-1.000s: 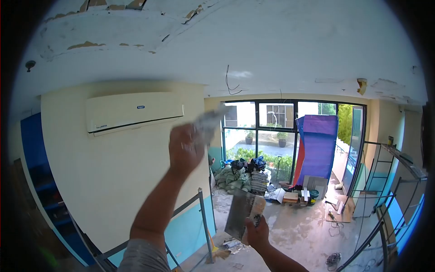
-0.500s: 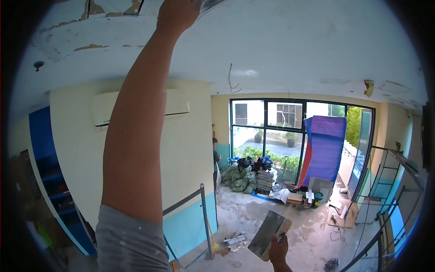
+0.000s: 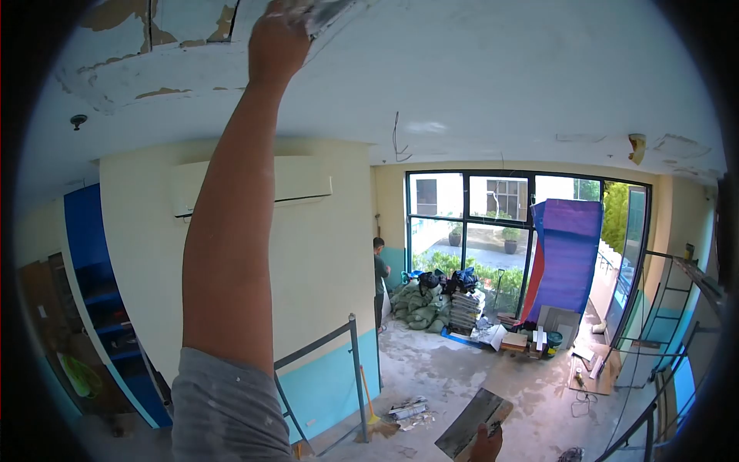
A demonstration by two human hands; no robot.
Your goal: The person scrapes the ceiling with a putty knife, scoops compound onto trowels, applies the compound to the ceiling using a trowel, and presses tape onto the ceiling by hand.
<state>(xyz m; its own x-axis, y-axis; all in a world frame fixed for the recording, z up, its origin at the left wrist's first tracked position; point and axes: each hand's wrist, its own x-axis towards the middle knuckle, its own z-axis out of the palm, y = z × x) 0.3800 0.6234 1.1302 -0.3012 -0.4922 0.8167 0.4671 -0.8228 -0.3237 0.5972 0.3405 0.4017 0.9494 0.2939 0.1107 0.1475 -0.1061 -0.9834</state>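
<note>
My left hand (image 3: 279, 48) is raised overhead at the ceiling (image 3: 477, 69), its arm stretched across the view. Its fingers are closed round a metal-bladed putty knife (image 3: 331, 15) held up at the ceiling surface; the top of the view cuts off part of the blade. Low in the view, my right hand (image 3: 486, 444) grips a wide rectangular trowel (image 3: 471, 422), with its grey, smeared face turned up. Bare brown patches (image 3: 165, 91) and a dark-edged opening show in the ceiling left of my left hand.
A metal rail (image 3: 356, 369) stands below my left arm. Scaffold frames (image 3: 654, 339) rise at the right. On the floor are filled sacks (image 3: 422, 304), a broom (image 3: 369, 396), scraps (image 3: 409, 410) and a board with tools (image 3: 594, 369). Another person (image 3: 380, 269) stands by the wall corner.
The whole view has shifted, so the room sits further right. My left hand with the putty knife appears lower and further left, showing more blade. The right hand and trowel appear lower.
</note>
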